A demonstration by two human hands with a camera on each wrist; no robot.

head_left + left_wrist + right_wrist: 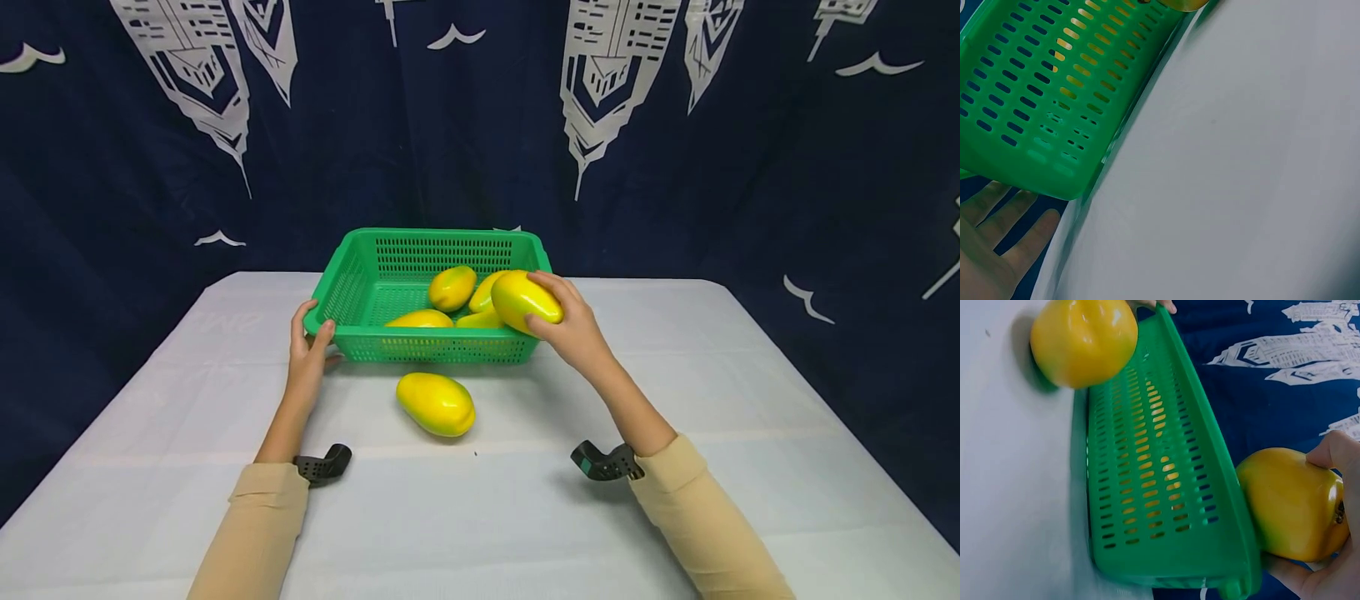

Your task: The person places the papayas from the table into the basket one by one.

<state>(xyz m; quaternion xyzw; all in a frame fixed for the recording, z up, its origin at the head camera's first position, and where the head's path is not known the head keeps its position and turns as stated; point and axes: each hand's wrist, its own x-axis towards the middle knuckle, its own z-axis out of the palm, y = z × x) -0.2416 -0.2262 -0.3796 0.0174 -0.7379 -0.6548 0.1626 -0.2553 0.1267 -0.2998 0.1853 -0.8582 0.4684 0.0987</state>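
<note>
A green plastic basket (435, 344) with slotted walls stands on the table, with several yellow mangoes inside, one of them a mango (453, 288) near its middle. My left hand (304, 354) holds the basket's front left corner, and in the left wrist view its fingers (1029, 244) lie along the end wall. Over the front right rim, my right hand (573, 327) grips another yellow mango (525, 302) between thumb and fingers. The right wrist view shows this gripped mango (1294, 503) close beside the rim. A loose mango (437, 404) lies on the table in front of the basket.
A white cloth covers the table (465, 517). Behind it hangs a dark blue curtain (465, 150) printed with white buildings and birds. Each wrist wears a black camera mount, one being the right mount (606, 461).
</note>
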